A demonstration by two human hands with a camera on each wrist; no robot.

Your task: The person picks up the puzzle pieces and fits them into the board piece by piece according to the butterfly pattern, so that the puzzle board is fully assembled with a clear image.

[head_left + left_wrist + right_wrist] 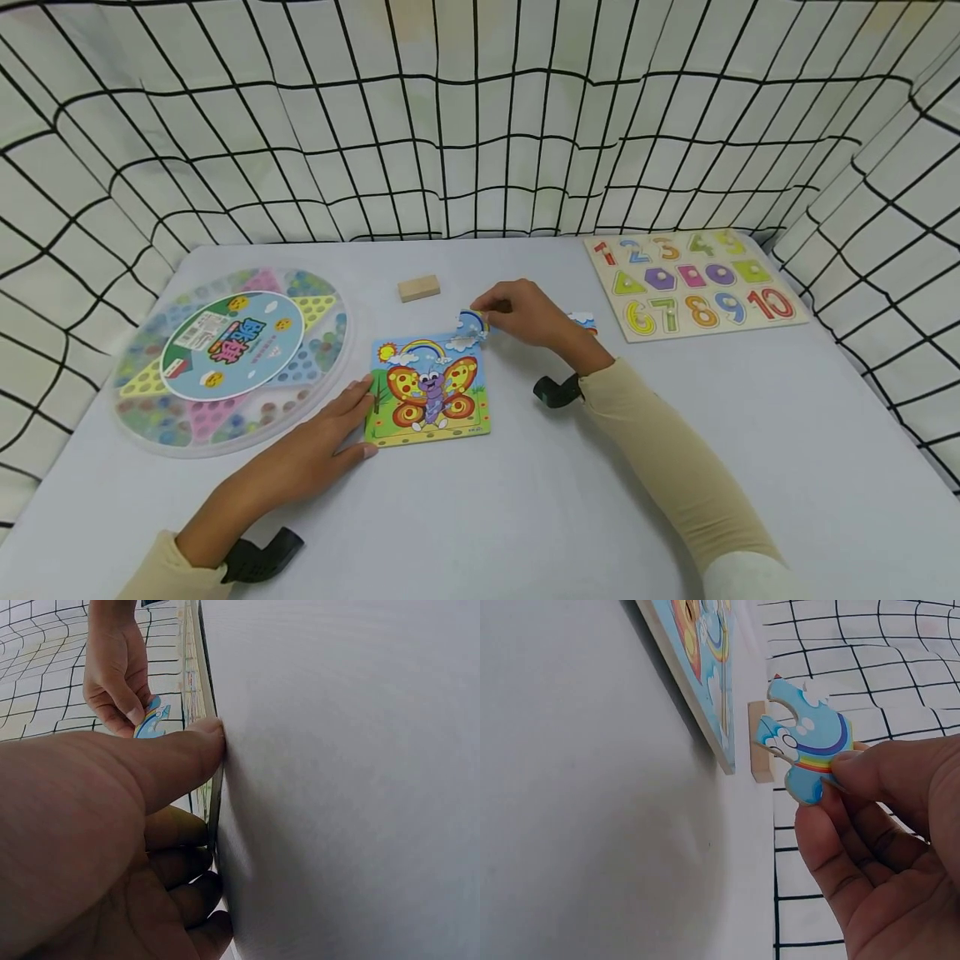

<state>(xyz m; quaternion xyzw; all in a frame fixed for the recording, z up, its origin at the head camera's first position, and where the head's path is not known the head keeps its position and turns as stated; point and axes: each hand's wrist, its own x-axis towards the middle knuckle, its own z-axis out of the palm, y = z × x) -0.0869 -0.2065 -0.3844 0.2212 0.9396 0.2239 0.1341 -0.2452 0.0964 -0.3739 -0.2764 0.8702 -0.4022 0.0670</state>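
Note:
Between thumb and fingers my right hand (519, 313) pinches a blue jigsaw piece (810, 742) printed with a rainbow and clouds. It holds the piece above the upper right corner of a butterfly puzzle board (429, 392). Along the board's left edge lies my left hand (318, 446), fingers extended and fingertips right at that edge. From the left wrist, the thumb (176, 761) sits near the board's lower corner. A second puzzle piece (583, 320) lies on the table, partly hidden behind the right forearm.
A wooden block (418, 288) lies behind the puzzle board. To the left is a round Chinese checkers case (348, 367) with coloured marbles. A number and shape board (681, 287) lies at the back right. Black netting (480, 150) over white cloth surrounds the table.

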